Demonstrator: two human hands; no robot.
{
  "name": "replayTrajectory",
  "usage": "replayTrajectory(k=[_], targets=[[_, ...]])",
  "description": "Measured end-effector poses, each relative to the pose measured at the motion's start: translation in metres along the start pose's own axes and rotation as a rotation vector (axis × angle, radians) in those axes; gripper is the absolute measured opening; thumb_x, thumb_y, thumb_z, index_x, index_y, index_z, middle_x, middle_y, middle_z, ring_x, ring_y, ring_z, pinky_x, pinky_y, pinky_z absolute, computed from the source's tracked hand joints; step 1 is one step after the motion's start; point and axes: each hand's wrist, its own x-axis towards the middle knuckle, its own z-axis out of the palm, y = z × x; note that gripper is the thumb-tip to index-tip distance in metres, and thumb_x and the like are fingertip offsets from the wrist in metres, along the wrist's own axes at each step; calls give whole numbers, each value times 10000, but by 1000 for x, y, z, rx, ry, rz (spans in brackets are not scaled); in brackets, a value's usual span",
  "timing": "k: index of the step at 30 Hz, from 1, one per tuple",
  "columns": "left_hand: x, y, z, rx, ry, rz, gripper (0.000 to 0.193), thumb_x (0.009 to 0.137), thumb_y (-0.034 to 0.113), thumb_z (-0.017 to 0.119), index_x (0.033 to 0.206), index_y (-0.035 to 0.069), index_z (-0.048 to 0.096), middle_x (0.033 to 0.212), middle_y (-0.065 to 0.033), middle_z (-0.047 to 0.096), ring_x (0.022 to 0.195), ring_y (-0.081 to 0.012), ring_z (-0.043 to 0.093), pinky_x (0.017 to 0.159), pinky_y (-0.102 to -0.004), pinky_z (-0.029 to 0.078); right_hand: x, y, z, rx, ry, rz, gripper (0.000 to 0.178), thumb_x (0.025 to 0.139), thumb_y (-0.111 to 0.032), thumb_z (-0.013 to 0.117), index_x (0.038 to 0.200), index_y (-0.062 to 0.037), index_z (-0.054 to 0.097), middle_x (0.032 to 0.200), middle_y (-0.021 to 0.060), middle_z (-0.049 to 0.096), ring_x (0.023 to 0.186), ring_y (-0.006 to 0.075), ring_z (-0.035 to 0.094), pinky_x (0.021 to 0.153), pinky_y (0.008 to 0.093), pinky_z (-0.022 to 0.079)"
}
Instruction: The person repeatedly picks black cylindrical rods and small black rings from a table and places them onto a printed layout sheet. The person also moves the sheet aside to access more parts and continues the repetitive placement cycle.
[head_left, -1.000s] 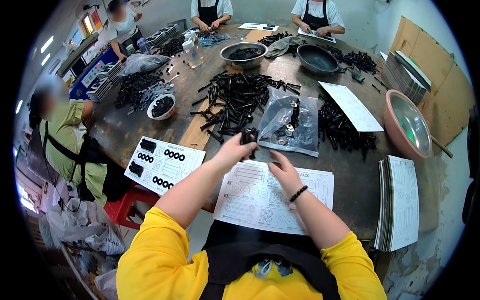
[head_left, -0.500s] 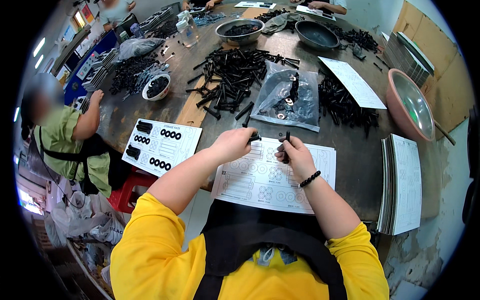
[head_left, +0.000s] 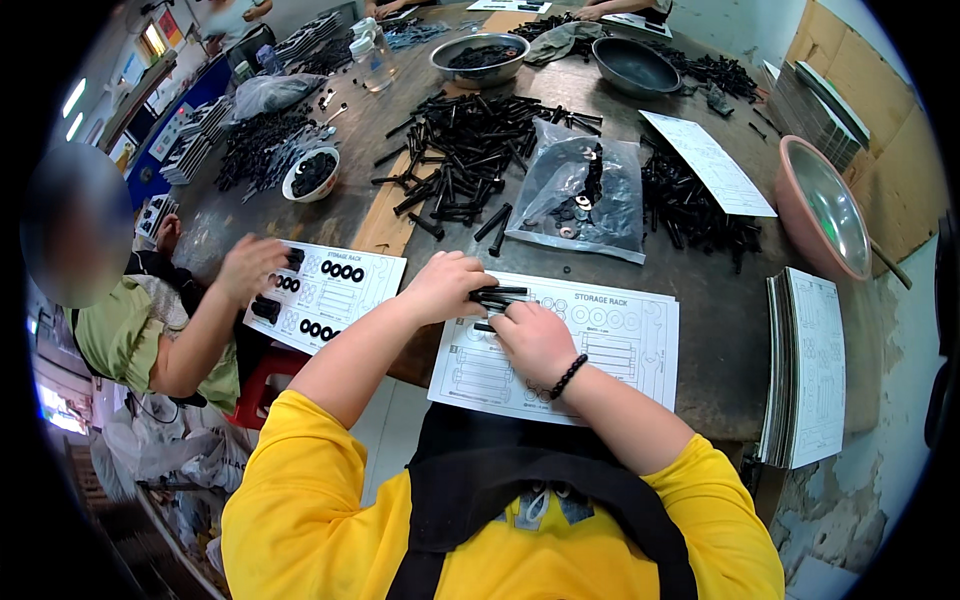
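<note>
A white printed card [head_left: 640, 340] with outline drawings of parts lies on the table in front of me. Over its upper left part, my left hand [head_left: 440, 288] is closed around several black bolts [head_left: 505, 291], which point to the right. My right hand [head_left: 540, 345], with a black bead bracelet at the wrist, is beside them, its bent fingertips touching the bolts. The end of another black bolt [head_left: 484, 327] sticks out left of the right fingers; its remainder is hidden.
Beyond the card are a heap of black bolts [head_left: 460, 160] and a clear bag [head_left: 575, 205] of washers. A stack of cards [head_left: 805, 370] and a pink basin [head_left: 822, 205] stand at right. At left, a co-worker's hand [head_left: 250, 268] reaches over a filled card [head_left: 375, 285].
My right hand has moved left, bringing its bolt beside my left hand. My left hand has lowered to the card. The co-worker's arm now reaches over the neighbouring card.
</note>
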Motion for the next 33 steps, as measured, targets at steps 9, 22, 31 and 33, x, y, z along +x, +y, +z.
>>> replayTrajectory(k=[9,22,31,33], targets=[[-9,5,12,-119,41,-48,511,677,290,721,1125,104,559,1085,-89,533,1009,-229,510,908,-368,342,14,21,21,872,551,460,335,896,-245,473,1178,-66,504,1283,153,420,1212,276,368,1019,343,259],[-4,17,10,-125,35,-135,468,672,277,715,1107,175,574,1004,-86,538,953,-270,502,921,-386,313,10,29,6,1465,613,443,482,960,-379,316,1293,-34,362,1341,81,359,1289,205,271,1083,357,152],[1,17,9,-96,-4,-122,498,668,301,722,1118,163,562,995,-86,534,972,-261,500,920,-392,311,-26,48,-20,1184,360,526,326,903,-197,495,1162,2,497,1111,98,550,1009,184,526,879,290,402],[-1,17,7,-89,14,-110,534,661,306,724,1140,149,550,1016,-98,542,987,-247,515,934,-404,297,-35,62,-33,908,352,411,220,845,-109,547,1032,3,579,965,93,593,886,192,565,780,274,440]])
